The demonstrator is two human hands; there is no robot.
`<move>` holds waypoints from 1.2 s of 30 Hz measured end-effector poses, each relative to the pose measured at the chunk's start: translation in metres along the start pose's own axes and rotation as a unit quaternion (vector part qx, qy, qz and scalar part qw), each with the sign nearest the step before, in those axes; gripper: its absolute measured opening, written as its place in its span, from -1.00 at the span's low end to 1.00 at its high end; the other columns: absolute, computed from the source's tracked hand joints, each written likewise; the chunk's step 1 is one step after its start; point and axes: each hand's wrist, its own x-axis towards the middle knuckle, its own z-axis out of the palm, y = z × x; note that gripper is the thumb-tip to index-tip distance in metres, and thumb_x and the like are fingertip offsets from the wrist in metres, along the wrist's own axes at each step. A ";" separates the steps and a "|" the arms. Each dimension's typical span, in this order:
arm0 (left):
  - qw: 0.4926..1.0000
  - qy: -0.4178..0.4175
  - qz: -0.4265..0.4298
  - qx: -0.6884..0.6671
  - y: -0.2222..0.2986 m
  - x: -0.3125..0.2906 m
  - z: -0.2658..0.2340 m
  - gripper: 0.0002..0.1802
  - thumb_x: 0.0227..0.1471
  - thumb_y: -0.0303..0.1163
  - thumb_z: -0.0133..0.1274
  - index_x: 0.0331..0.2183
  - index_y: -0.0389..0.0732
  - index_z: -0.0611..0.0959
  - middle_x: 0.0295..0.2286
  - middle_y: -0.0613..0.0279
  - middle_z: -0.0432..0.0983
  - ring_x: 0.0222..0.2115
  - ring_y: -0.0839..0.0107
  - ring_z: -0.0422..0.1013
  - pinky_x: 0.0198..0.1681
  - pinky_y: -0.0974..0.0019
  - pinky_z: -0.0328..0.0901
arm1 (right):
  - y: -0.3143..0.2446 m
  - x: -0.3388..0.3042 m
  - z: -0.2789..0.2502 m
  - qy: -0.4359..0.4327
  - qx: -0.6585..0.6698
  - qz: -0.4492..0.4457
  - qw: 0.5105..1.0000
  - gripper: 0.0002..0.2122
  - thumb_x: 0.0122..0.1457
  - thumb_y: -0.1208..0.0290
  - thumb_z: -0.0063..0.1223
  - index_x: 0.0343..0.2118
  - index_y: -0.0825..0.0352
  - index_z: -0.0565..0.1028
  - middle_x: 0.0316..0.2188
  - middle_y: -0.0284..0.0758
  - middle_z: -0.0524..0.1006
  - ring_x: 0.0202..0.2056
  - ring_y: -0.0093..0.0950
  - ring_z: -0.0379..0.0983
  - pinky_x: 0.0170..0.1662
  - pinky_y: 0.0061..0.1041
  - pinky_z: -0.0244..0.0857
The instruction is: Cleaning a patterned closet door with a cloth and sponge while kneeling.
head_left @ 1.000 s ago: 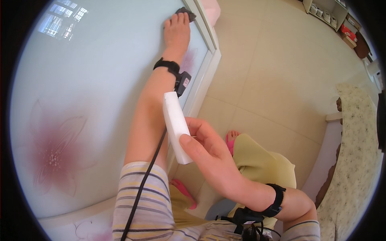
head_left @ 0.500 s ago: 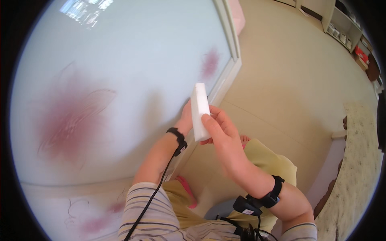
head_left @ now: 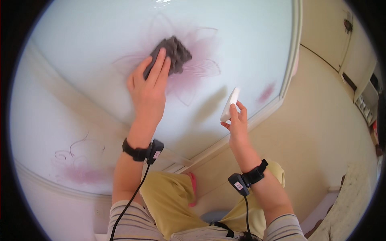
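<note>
A crumpled dark grey cloth [head_left: 177,54] lies against a pale blue glass panel [head_left: 100,36], over a pink printed flower [head_left: 201,72]. My left hand [head_left: 149,90] presses the cloth there, its fingers stretched across it; the palm side is hidden. Lower and to the right, a slim white block [head_left: 230,105], perhaps a sponge, is pinched upright between the thumb and fingers of my right hand [head_left: 238,122]. The block is held off the panel, near its framed edge. Black straps with small cabled boxes circle both my forearms.
A white frame [head_left: 290,68] borders the panel on the right, with beige floor [head_left: 297,132] beyond it. My bent knees in yellow trousers [head_left: 169,197] are below. A shelf [head_left: 366,96] stands far right; a mottled pale surface [head_left: 350,197] curves along the lower right.
My left hand, earlier mostly hidden behind the white block, has come up and left onto the large flower with the grey cloth. My right hand has moved right, still holding the block. The view has shifted.
</note>
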 end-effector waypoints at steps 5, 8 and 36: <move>0.999 -0.034 -0.020 0.005 0.019 -0.056 -0.069 -0.61 -0.04 -0.60 0.08 -0.11 -0.18 0.69 0.05 0.45 0.50 -0.04 0.28 0.34 0.04 0.22 0.15 | 0.010 -0.001 -0.002 -0.038 0.005 -0.082 0.996 -0.46 0.29 0.14 0.03 0.23 0.26 0.17 0.04 -0.16 0.33 -0.04 -0.41 0.34 -0.08 -0.40 0.38; 0.999 0.002 -0.037 0.010 0.035 -0.074 -0.098 -0.69 -0.10 -0.51 0.18 -0.22 -0.19 0.73 -0.03 0.43 0.57 -0.10 0.35 0.39 -0.05 0.30 0.16 | 0.016 0.001 -0.012 0.009 -0.046 -0.208 0.977 -0.39 0.26 0.14 0.08 0.26 0.30 0.13 0.09 -0.11 0.25 -0.03 -0.39 0.31 -0.02 -0.36 0.34; 0.963 0.082 -0.137 -0.219 0.087 -0.118 -0.073 -0.79 -0.14 -0.58 0.17 -0.35 -0.26 0.76 -0.20 0.25 0.65 -0.19 0.25 0.37 -0.19 0.33 0.34 | -0.049 0.017 0.019 0.071 -0.307 -0.616 0.722 -0.30 -0.19 0.63 0.08 0.19 0.22 0.42 0.06 -0.03 0.32 -0.02 -0.20 0.29 -0.05 -0.33 0.26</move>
